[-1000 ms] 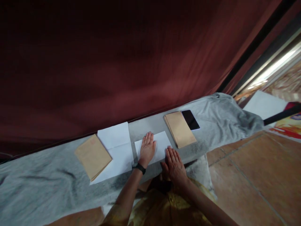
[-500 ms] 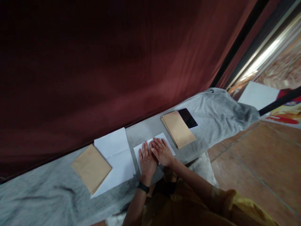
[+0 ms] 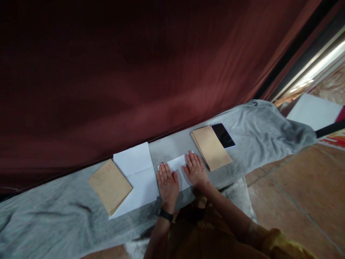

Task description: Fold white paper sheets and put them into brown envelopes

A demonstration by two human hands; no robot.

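Note:
A folded sheet of white paper (image 3: pixel 178 166) lies on the grey cloth in front of me. My left hand (image 3: pixel 168 183) rests flat on its left end, fingers stretched out. Across the right end lies my right hand (image 3: pixel 196 170), also flat with its fingers spread. The paper's middle shows between the two hands; its ends are partly hidden under them. To the left is a stack of larger white sheets (image 3: pixel 142 183) with a crease across it. Brown envelopes (image 3: pixel 111 185) overlap that stack's left side. Another pile of brown envelopes (image 3: pixel 211 148) lies right of my right hand.
A dark-screened phone (image 3: pixel 223 135) touches the right envelope pile. The grey cloth (image 3: pixel 258 133) covers the long narrow surface and bunches up at its right end. Behind it hangs a dark red curtain (image 3: pixel 161 79). Tiled floor (image 3: pixel 291 194) shows at the lower right.
My hands were close together on the middle of the folded paper; now they are apart, one towards each end. The whole view has shifted slightly.

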